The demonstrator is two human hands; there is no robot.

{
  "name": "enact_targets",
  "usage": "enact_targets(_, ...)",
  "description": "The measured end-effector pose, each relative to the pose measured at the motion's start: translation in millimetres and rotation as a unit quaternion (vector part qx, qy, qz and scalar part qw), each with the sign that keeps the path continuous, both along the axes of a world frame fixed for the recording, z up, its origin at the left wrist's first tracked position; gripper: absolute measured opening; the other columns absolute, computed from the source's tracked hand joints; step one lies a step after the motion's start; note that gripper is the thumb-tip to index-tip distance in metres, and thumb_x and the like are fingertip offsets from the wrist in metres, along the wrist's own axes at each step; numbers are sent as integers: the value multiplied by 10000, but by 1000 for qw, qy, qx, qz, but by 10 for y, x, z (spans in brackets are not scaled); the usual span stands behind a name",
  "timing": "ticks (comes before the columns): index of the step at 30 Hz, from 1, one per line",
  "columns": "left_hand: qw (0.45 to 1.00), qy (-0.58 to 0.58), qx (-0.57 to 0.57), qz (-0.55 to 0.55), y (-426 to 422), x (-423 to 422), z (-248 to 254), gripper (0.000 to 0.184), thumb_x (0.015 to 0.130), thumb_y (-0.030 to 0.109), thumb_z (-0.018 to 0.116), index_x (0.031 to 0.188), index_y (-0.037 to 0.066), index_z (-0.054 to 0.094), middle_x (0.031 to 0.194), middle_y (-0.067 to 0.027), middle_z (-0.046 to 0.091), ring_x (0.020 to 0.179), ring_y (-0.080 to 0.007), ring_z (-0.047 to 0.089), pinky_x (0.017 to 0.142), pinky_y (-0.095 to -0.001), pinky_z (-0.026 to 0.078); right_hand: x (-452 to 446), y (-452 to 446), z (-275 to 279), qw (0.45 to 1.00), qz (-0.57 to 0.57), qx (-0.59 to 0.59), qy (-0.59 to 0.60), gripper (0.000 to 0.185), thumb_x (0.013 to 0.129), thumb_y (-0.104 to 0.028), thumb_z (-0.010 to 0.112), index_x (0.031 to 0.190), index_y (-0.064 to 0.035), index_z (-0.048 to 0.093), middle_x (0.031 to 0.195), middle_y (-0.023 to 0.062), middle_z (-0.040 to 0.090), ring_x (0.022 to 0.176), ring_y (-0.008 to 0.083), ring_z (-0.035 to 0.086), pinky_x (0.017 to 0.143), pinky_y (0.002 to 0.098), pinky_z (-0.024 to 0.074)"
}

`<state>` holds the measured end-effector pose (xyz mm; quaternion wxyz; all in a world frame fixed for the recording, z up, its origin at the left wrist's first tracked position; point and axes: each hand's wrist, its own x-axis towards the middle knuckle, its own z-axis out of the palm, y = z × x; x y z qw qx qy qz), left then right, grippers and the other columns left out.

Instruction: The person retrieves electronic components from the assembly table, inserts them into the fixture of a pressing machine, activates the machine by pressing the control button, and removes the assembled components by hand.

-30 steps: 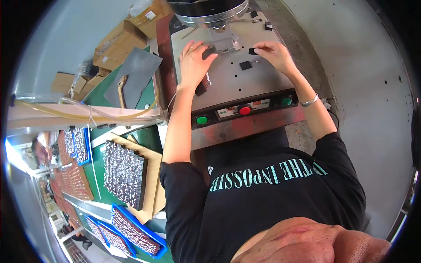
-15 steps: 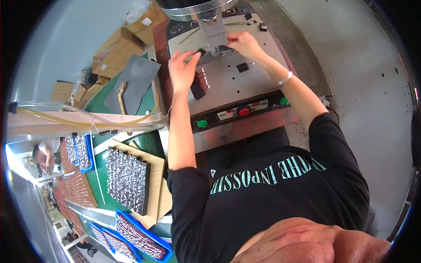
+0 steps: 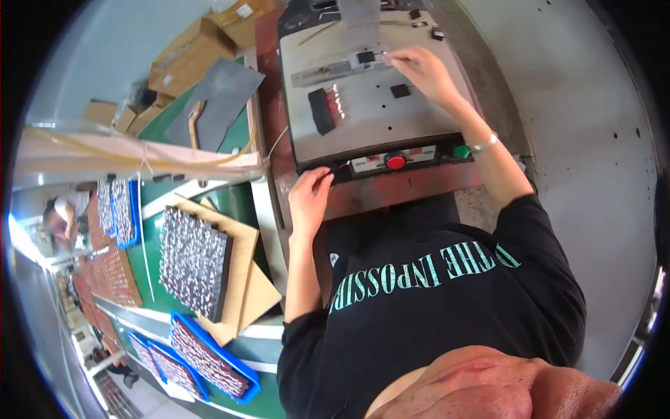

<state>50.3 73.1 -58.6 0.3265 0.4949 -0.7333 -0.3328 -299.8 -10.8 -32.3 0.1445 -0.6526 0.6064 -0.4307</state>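
Note:
My left hand [image 3: 309, 199] is at the front panel, covering the spot of its left green button. Its fingers are pinched on a small dark block [image 3: 339, 170] with a light-tipped lead, partly hidden. My right hand [image 3: 423, 72] reaches over the machine plate, thumb and fingers closed at the light lead end of a black block [image 3: 366, 57]. That block lies in a metal fixture [image 3: 328, 71] under the blurred metal press head [image 3: 359, 24]. On the plate sit a row of black blocks with red, white-tipped leads [image 3: 325, 110] and one loose black block [image 3: 400, 91].
The panel carries a red button [image 3: 396, 162] and a right green button [image 3: 461, 151]. On the left, the green bench holds a stack of black parts [image 3: 195, 262] on cardboard, blue trays [image 3: 244, 397] and a wooden-handled tool [image 3: 195, 126]. Another person [image 3: 63, 218] is far left.
My left hand has come back from the fixture to the front panel. My right hand remains by the fixture, now at the block's lead. The view has tilted, so the plate appears shifted.

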Motion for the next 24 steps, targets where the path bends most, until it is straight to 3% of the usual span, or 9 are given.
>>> enact_targets(1, 1000, 8, -1, 9, -21, -62, 104, 136, 881, 92, 718, 987, 9, 697, 898, -97, 687, 741, -199, 664, 691, -297, 519, 21, 178, 53, 995, 7, 70, -66, 228, 890, -239, 687, 1069, -106, 730, 1087, 92, 669, 1143, 277, 578, 982, 378, 472)
enact_targets(2, 1000, 8, -10, 22, -57, -83, 156, 134, 849, 100, 748, 959, 37, 704, 907, -71, 671, 796, -215, 655, 723, -326, 520, 2, 279, 22, 999, 23, 37, -1, 232, 878, -235, 701, 1069, -107, 732, 1084, 83, 667, 1141, 271, 576, 979, 374, 472)
enact_targets(4, 971, -39, -238, -9, -263, -148, 208, 150, 808, 116, 779, 922, 60, 699, 1030, -56, 643, 937, -253, 630, 791, -375, 513, -32, 442, -62, 991, 42, -29, 123, 245, 853, -225, 727, 1068, -109, 735, 1079, 64, 663, 1136, 260, 572, 975, 366, 472)
enact_targets(7, 959, -90, -269, -4, -524, -288, 220, 197, 788, 142, 791, 940, 80, 682, 1169, -55, 592, 1079, -294, 575, 868, -413, 496, -43, 435, -67, 992, 51, -27, 108, 251, 827, -201, 744, 1048, -89, 700, 1068, 53, 658, 1094, 244, 571, 950, 366, 478)
enact_targets(11, 953, -91, -290, 7, -668, -297, 165, 274, 791, 168, 796, 1016, 100, 657, 1236, -70, 577, 1162, -309, 545, 936, -420, 486, 13, 492, 31, 998, 46, 19, 47, 247, 821, -169, 742, 1037, -77, 666, 1014, 44, 664, 1042, 235, 581, 920, 371, 489)
enact_targets(15, 945, -64, -321, 18, -799, -423, 430, 275, 799, 187, 793, 1031, 98, 676, 1257, -75, 591, 1174, -309, 544, 960, -425, 476, -8, 479, -17, 998, 33, -1, 55, 233, 836, -140, 731, 1050, -59, 688, 1047, 76, 671, 966, 215, 605, 878, 321, 495)
enact_targets(20, 941, -126, -306, -75, -1465, -836, 469, 351, 824, 283, 765, 1116, 99, 702, 1293, -92, 607, 1275, -329, 487, 1043, -444, 415, -20, 494, -22, 997, 10, -16, 72, 176, 882, -183, 677, 1014, -78, 729, 1005, 93, 709, 1007, 279, 614, 907, 363, 495)
enact_targets(24, 939, -163, -268, -139, -2000, -1096, 323, 476, 822, 385, 754, 1202, 104, 689, 1377, -119, 573, 1374, -366, 398, 1126, -474, 317, -89, 582, 11, 999, -49, 9, 3, 214, 894, -206, 680, 1045, -65, 734, 1005, 102, 712, 950, 251, 644, 877, 347, 508)
